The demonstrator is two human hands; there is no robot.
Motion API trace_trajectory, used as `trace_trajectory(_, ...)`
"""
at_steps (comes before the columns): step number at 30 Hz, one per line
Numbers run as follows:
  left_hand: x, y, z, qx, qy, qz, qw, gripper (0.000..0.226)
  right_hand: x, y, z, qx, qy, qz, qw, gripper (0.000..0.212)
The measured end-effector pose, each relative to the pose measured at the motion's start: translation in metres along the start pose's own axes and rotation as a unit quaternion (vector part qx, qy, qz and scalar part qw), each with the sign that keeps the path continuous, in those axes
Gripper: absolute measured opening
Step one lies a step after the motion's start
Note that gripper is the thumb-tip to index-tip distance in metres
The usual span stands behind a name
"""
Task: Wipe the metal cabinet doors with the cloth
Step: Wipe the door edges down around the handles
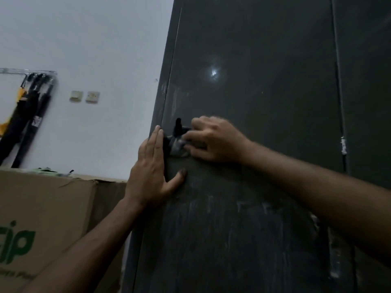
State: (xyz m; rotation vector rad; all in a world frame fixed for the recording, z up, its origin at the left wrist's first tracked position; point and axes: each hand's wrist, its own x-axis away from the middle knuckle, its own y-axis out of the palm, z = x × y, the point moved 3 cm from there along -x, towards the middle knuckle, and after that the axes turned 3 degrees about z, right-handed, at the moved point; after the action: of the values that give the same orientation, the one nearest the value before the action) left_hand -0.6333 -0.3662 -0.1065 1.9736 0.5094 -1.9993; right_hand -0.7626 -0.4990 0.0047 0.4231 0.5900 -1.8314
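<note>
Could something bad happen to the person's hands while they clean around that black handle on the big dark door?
Maybe. The right hand pinches the cloth right beside the black handle, so the cloth or a finger might snag on it. The left hand lies flat across the cabinet door edge, where fingers could get pinched if the door swings. White smears low on the door may spread if the cloth is already dirty.

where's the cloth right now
In the head view the cloth sits mid-frame near the left edge of the dark metal cabinet door, pinched in the right hand, just below a black handle and beside the left hand.
</note>
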Motion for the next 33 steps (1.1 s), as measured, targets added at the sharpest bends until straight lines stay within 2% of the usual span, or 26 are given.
trace_trajectory(1,0.000,0.000,-0.001,0.000,0.000,0.003,1.000,0.112,-0.009,-0.006,0.018,0.018,0.033,0.023,0.999,0.029)
trace_trajectory(2,0.000,0.000,-0.001,0.000,0.000,0.006,1.000,0.113,-0.021,-0.013,0.041,0.035,0.106,0.063,0.992,0.031)
trace_trajectory(4,0.001,0.001,0.000,0.000,0.000,0.011,1.000,0.113,-0.045,-0.026,0.078,0.055,0.275,0.139,0.950,0.033)
trace_trajectory(5,0.002,0.001,0.000,0.001,-0.001,0.015,1.000,0.114,-0.055,-0.023,0.081,0.058,0.326,0.155,0.931,0.033)
trace_trajectory(6,0.002,0.001,0.001,0.005,-0.004,0.018,1.000,0.116,-0.063,-0.014,0.070,0.058,0.338,0.151,0.927,0.032)
trace_trajectory(7,0.002,0.001,0.002,0.012,-0.010,0.018,1.000,0.119,-0.068,-0.006,0.050,0.043,0.308,0.142,0.940,0.031)
trace_trajectory(9,0.002,0.001,0.001,0.029,-0.029,0.015,0.999,0.125,-0.064,0.015,0.000,-0.012,0.167,0.080,0.983,0.029)
trace_trajectory(11,0.003,0.001,0.000,0.034,-0.032,0.017,0.999,0.129,-0.057,0.018,-0.009,-0.019,0.080,0.024,0.996,0.031)
trace_trajectory(12,0.003,0.002,-0.001,0.035,-0.028,0.018,0.999,0.131,-0.064,0.012,0.008,0.000,0.090,0.036,0.995,0.033)
trace_trajectory(15,0.002,0.003,-0.001,0.037,-0.018,0.025,0.999,0.137,-0.095,-0.011,0.071,0.064,0.273,0.110,0.954,0.035)
trace_trajectory(17,0.002,0.001,-0.001,0.040,-0.021,0.024,0.999,0.136,-0.109,-0.002,0.067,0.068,0.305,0.103,0.944,0.035)
trace_trajectory(18,0.003,0.001,-0.001,0.047,-0.020,0.025,0.998,0.132,-0.111,0.005,0.049,0.055,0.275,0.087,0.956,0.034)
trace_trajectory(20,0.003,0.000,-0.002,0.078,-0.012,0.037,0.996,0.121,-0.092,0.020,0.007,0.018,0.132,0.045,0.990,0.034)
trace_trajectory(22,0.004,-0.001,-0.002,0.107,-0.006,0.054,0.993,0.118,-0.061,0.023,-0.008,-0.016,0.018,-0.013,1.000,0.034)
trace_trajectory(23,0.004,-0.001,-0.002,0.116,0.000,0.060,0.991,0.120,-0.055,0.020,-0.001,-0.012,0.008,-0.027,1.000,0.035)
trace_trajectory(24,0.005,-0.001,-0.002,0.120,0.008,0.066,0.991,0.122,-0.058,0.014,0.011,0.003,0.040,-0.015,0.999,0.036)
trace_trajectory(26,0.006,-0.001,-0.001,0.119,0.016,0.074,0.990,0.125,-0.065,0.008,0.029,0.017,0.162,0.043,0.986,0.035)
trace_trajectory(27,0.007,-0.002,-0.001,0.122,0.015,0.079,0.989,0.125,-0.065,0.011,0.026,0.022,0.204,0.064,0.977,0.034)
trace_trajectory(28,0.007,-0.002,-0.002,0.125,0.013,0.083,0.989,0.125,-0.062,0.016,0.013,0.019,0.210,0.073,0.975,0.032)
trace_trajectory(29,0.007,-0.002,-0.002,0.127,0.011,0.087,0.988,0.124,-0.054,0.022,-0.009,0.000,0.182,0.065,0.981,0.032)
trace_trajectory(31,0.008,-0.002,-0.002,0.116,0.016,0.096,0.988,0.120,-0.022,0.031,-0.055,-0.049,0.063,0.011,0.997,0.038)
trace_trajectory(33,0.010,-0.003,-0.004,0.107,0.021,0.092,0.990,0.116,0.005,0.028,-0.064,-0.066,-0.008,-0.051,0.997,0.041)
